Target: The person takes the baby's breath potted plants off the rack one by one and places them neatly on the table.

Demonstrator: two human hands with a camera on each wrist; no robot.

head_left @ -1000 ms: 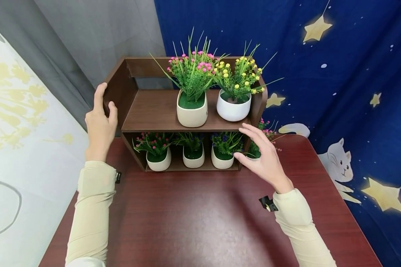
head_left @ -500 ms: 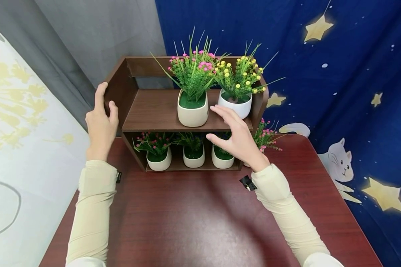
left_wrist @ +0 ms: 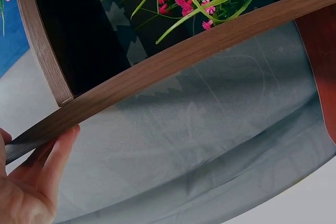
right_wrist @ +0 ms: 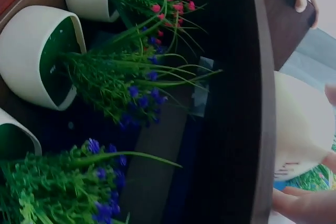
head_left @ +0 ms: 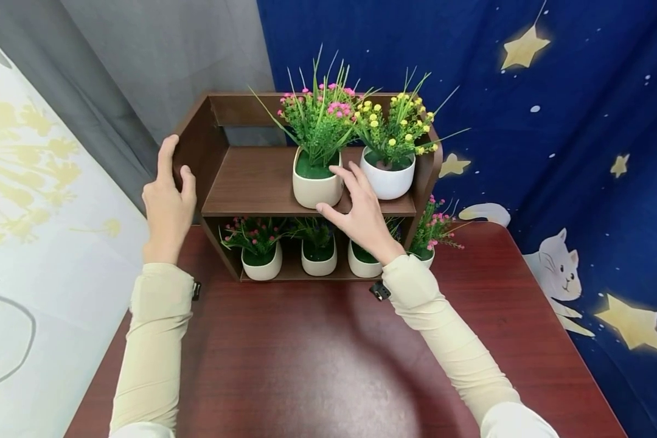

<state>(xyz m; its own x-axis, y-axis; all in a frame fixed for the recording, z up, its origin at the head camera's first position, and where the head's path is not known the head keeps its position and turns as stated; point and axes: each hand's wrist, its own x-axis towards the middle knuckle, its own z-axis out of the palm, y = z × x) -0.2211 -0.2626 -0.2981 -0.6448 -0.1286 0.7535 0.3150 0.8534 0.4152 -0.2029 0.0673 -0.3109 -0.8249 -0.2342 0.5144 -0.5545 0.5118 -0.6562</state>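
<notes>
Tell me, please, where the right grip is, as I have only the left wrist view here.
Observer: The head view shows the right grip at the right side of a cream pot on the upper shelf; whether it holds the pot firmly is not clear.
Operator: Thank you; what stands next to that pot, please?
Observer: To its right is a white pot with yellow flowers.
Operator: Could anything be standing outside the unit as well?
Observer: Yes, a potted plant with pink flowers stands on the table, beyond the unit's right end.
</notes>
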